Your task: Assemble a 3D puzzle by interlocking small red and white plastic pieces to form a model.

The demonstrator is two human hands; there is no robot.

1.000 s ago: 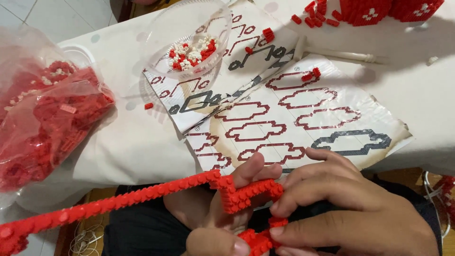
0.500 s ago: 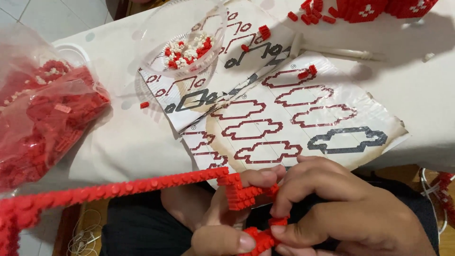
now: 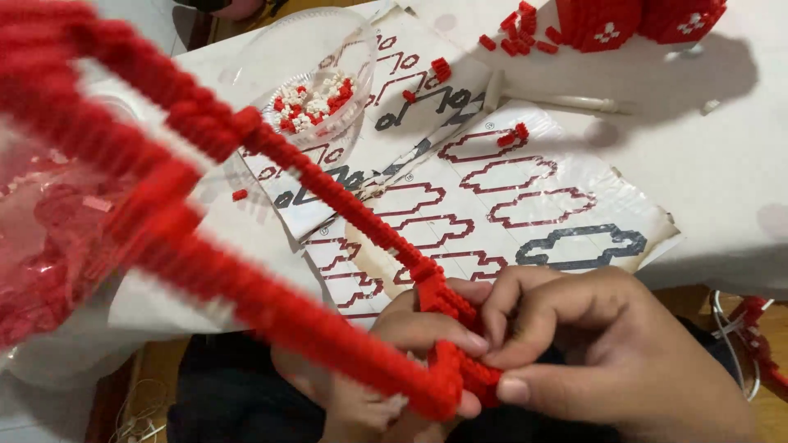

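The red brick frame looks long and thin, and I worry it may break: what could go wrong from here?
1. The red brick frame is gripped only at one corner by the left hand and right hand; its long unsupported rails could flex and snap apart.
2. Its raised far end hangs near the clear bowl of loose bricks and might knock it.

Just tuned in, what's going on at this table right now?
A person is working on a long red brick frame, both hands pinching its near corner: left hand underneath, right hand pressing from the side. On the table lie printed outline sheets, a clear bowl of red and white pieces, and a bag of red bricks.
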